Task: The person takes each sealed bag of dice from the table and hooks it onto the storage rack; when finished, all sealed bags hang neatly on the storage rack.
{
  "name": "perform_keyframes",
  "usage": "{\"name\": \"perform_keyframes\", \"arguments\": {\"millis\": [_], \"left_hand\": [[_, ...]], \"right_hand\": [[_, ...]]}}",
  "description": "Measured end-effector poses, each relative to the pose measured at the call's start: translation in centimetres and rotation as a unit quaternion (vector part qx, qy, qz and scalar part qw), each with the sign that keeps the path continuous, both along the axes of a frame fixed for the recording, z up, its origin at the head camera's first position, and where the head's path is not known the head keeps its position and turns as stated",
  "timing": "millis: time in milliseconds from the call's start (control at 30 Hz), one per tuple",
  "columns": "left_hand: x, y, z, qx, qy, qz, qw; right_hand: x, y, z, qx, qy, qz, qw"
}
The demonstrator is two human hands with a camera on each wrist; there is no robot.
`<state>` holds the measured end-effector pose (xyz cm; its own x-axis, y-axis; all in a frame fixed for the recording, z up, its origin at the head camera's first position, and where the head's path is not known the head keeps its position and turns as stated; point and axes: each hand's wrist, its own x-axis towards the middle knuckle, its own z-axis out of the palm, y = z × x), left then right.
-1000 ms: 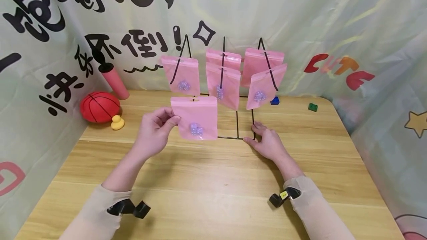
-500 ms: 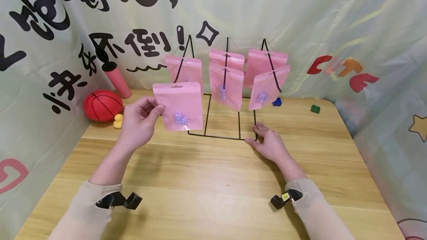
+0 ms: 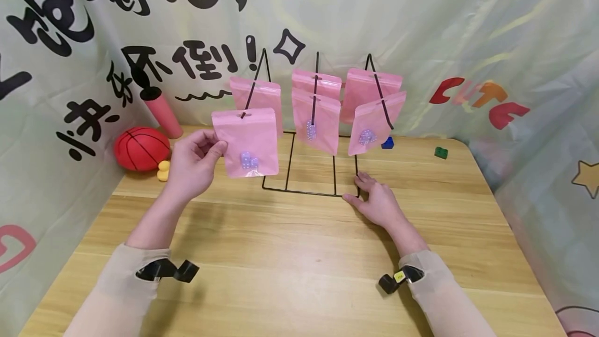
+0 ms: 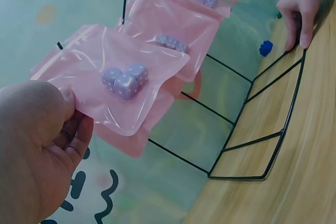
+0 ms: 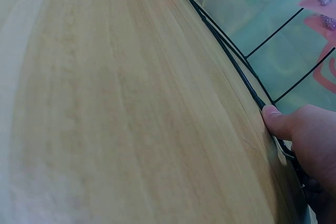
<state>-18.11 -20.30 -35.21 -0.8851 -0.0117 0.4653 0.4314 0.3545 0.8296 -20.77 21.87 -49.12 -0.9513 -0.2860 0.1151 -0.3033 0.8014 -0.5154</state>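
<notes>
My left hand (image 3: pixel 194 165) pinches the left edge of a pink zip bag (image 3: pixel 245 142) between thumb and fingers; pale purple dice (image 4: pixel 125 81) show through its front. At the bag's top, the front tip of the black wire display rack's left hook (image 3: pixel 252 89) overlaps the hang hole and appears to poke through it. Behind it on the same hook hangs another pink bag (image 3: pixel 269 92). My right hand (image 3: pixel 376 202) grips the near right corner of the rack's base (image 3: pixel 309 193), thumb on the rod (image 5: pixel 252 90); its other fingers are partly hidden.
More pink bags hang on the middle (image 3: pixel 315 118) and right hooks (image 3: pixel 378 121). A red basketball toy (image 3: pixel 142 148), yellow duck (image 3: pixel 163 170) and pink pump (image 3: pixel 161 111) stand left. Blue (image 3: pixel 387 143) and green bricks (image 3: pixel 441 152) lie right. A printed curtain (image 3: pixel 421 25) backs the table.
My left hand has moved the bag left and up, so its hang hole now meets the left hook's tip. The right hand stays at the rack's base corner.
</notes>
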Motion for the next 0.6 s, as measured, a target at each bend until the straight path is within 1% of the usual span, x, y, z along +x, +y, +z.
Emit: {"name": "perform_keyframes", "arguments": {"millis": [200,467,600], "left_hand": [[-0.8,-0.1,-0.1,-0.017,-0.018,-0.004,0.9997],[-2.2,-0.2,0.2,-0.041,-0.01,0.003,0.9991],[-2.9,-0.2,0.4,-0.041,-0.023,0.003,0.9989]], "right_hand": [[0.0,0.1,-0.1,-0.002,0.007,0.002,1.0],[0.1,0.0,0.1,0.0,-0.003,0.0,1.0],[0.1,0.1,0.1,0.0,-0.002,0.0,1.0]]}}
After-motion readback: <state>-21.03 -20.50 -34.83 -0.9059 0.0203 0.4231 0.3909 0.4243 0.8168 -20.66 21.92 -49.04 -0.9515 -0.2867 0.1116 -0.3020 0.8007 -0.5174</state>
